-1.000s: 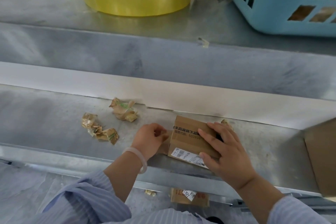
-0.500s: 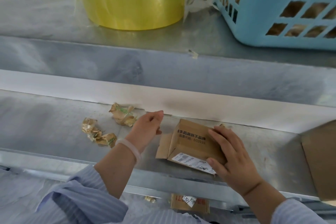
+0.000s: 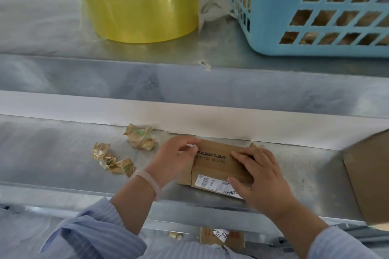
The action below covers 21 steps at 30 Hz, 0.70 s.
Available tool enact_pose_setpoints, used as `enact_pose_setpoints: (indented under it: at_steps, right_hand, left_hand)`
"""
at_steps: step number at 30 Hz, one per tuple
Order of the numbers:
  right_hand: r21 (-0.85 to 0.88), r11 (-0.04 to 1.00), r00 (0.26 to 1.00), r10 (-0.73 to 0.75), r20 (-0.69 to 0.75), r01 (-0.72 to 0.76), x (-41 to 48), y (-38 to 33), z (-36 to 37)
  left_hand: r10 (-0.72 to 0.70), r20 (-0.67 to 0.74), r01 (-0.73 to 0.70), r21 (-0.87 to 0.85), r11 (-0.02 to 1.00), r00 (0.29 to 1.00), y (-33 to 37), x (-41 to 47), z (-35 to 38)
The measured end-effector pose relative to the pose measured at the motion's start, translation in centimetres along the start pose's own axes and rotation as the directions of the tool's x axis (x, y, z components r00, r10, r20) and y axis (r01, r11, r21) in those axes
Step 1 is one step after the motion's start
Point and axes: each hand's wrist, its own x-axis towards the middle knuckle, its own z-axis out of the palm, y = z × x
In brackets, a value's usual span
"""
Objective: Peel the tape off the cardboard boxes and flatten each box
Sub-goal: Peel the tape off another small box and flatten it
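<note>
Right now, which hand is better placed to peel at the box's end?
The left hand, likely: its fingers curl at the left end of the box, while the right hand lies flat on top, steadying it.

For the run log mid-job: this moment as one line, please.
left hand: pinches left end of cardboard box | right hand: flat on its top | box: not yet flat | crumpled tape wads: on shelf, left of box
</note>
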Motion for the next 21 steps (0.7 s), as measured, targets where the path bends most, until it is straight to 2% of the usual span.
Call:
enact_pose_setpoints:
  at_steps: [5,8,11,15,18,20,21]
  right_hand:
    - [0.064,0.996,0.997,0.052,0.063,-0.056,0.4,-0.4,-0.8]
    - [0.126,0.987,0.984,0.079,0.16,-0.099,0.6,-0.3,-1.7]
    - [0.1,0.99,0.965,0.072,0.254,-0.1,0.8,-0.3,-2.2]
    - [0.099,0.984,0.939,0.11,0.325,-0.149,1.3,-1.1,-2.2]
    - [0.094,0.985,0.959,0.12,0.256,-0.148,1.1,-1.7,-2.2]
    - [0.044,0.998,0.996,0.05,0.076,-0.053,0.6,-1.9,-2.2]
    - [0.02,1.0,1.0,-0.016,-0.003,0.016,0.4,-2.0,-2.1]
  left_hand:
    - [0.041,0.037,-0.041,0.025,0.999,0.998,0.2,-0.3,0.9]
    - [0.041,0.107,-0.047,0.047,0.998,0.993,-0.3,-0.4,0.9]
    - [0.06,0.153,-0.07,0.061,0.996,0.986,-0.5,-0.3,1.0]
    - [0.019,0.186,-0.012,-0.038,0.999,0.982,-0.4,0.0,1.0]
    - [-0.01,0.231,0.031,-0.087,0.996,0.973,-0.4,-0.1,0.9]
    - [-0.023,0.259,0.063,-0.149,0.987,0.966,-0.3,-0.5,0.9]
    - [-0.059,0.266,0.123,-0.231,0.965,0.962,-0.1,-0.6,0.8]
